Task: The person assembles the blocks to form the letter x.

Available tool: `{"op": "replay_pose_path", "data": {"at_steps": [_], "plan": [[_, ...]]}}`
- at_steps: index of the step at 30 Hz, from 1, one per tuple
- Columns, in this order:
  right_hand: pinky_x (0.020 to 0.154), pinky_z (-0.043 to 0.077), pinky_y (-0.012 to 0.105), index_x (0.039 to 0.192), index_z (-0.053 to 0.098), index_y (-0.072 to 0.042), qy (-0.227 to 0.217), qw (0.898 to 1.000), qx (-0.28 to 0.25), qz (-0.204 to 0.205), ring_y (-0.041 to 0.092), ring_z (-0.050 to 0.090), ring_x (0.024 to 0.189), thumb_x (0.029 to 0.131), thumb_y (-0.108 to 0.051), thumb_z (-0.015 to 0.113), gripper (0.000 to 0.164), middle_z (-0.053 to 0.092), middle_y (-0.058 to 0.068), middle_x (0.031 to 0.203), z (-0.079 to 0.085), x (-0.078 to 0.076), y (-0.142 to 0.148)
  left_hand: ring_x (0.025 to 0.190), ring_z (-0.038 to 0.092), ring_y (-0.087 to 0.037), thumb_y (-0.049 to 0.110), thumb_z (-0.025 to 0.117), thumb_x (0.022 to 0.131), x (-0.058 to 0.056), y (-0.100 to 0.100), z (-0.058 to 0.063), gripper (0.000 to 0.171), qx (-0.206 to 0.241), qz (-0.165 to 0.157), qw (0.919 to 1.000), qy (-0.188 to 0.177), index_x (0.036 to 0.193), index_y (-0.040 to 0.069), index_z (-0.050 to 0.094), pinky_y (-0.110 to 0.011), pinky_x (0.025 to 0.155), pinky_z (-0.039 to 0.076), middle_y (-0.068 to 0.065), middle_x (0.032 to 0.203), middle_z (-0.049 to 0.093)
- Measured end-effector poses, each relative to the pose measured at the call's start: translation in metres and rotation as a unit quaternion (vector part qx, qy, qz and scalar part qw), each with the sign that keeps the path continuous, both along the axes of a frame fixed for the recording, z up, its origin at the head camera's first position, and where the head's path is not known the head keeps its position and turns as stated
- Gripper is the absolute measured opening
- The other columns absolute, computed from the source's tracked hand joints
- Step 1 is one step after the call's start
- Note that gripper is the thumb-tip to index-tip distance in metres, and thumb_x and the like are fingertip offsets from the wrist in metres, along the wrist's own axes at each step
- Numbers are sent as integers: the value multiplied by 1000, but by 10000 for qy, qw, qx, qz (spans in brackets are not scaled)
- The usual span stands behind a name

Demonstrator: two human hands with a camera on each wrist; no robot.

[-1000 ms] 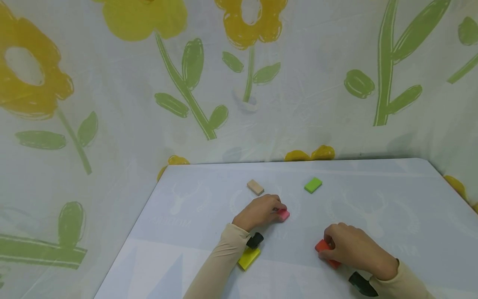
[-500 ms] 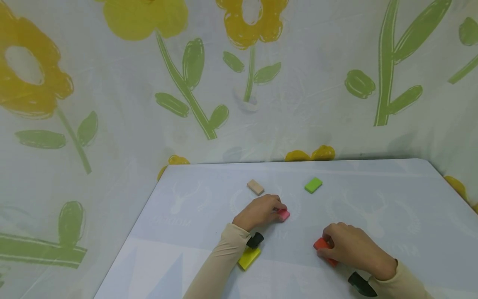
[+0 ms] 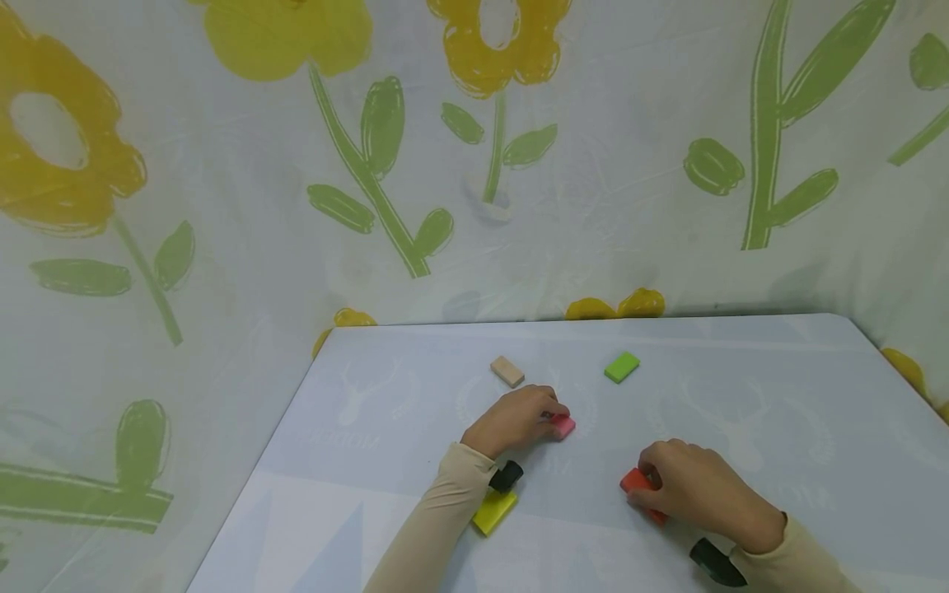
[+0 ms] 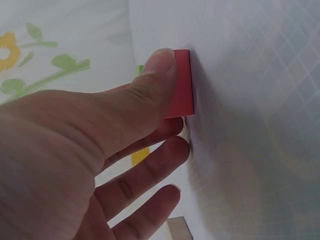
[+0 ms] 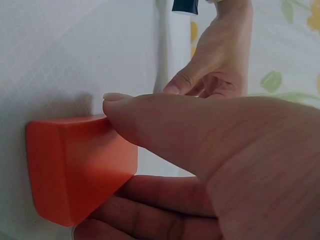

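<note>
My left hand [image 3: 511,420] pinches a small pink block [image 3: 565,426] near the middle of the table. In the left wrist view the thumb presses on that block [image 4: 184,82], which sits against the tabletop; the other fingers lie behind it. Nearer the front and to the right, my right hand [image 3: 704,494] grips an orange-red block [image 3: 634,479] between thumb and fingers. Seen from the right wrist, this block [image 5: 95,167] has rounded edges, and its long side rests along the table. Part of each block is hidden by the fingers.
A beige block [image 3: 507,371] lies just beyond the left hand, and a green block [image 3: 621,367] lies farther right at the back. Under the left wrist camera [image 3: 507,477] is a yellow block [image 3: 493,514]. A flower-print curtain [image 3: 593,181] hangs behind the white table [image 3: 741,354].
My right hand has slid slightly left and away from me with the orange-red block. The left hand and the pink block have stayed in place.
</note>
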State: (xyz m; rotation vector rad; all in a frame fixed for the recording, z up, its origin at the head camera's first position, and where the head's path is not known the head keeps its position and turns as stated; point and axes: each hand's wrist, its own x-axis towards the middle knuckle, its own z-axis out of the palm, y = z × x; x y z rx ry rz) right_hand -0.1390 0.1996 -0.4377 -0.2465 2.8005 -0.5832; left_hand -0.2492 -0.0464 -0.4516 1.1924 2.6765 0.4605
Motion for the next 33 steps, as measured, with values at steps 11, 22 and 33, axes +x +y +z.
{"op": "replay_pose_path", "data": {"at_steps": [11,22,33], "plan": [[56,35,27,84,72,-15,-29,10000,-21,-45,14,48,64,78,-36,89,28,54,-4,69,1,-1,-3,92,58,-5,23,75,96,0,0,2,28,38,48,10000,-26,123,18,77,-13,83,47,5,105,70],[57,39,28,90,76,-11,1,9999,-113,-13,14,50,66,79,-35,89,30,57,-4,71,0,-5,-5,92,58,-5,23,76,95,0,-1,1,29,46,86,9999,-55,123,18,77,-13,84,47,6,105,70],[57,39,28,89,76,-10,-57,9998,-197,-53,14,50,65,79,-33,89,29,57,-3,70,0,-7,-7,92,58,-3,22,77,94,1,1,-1,30,21,169,9998,-110,124,18,77,-13,85,49,6,106,71]]}}
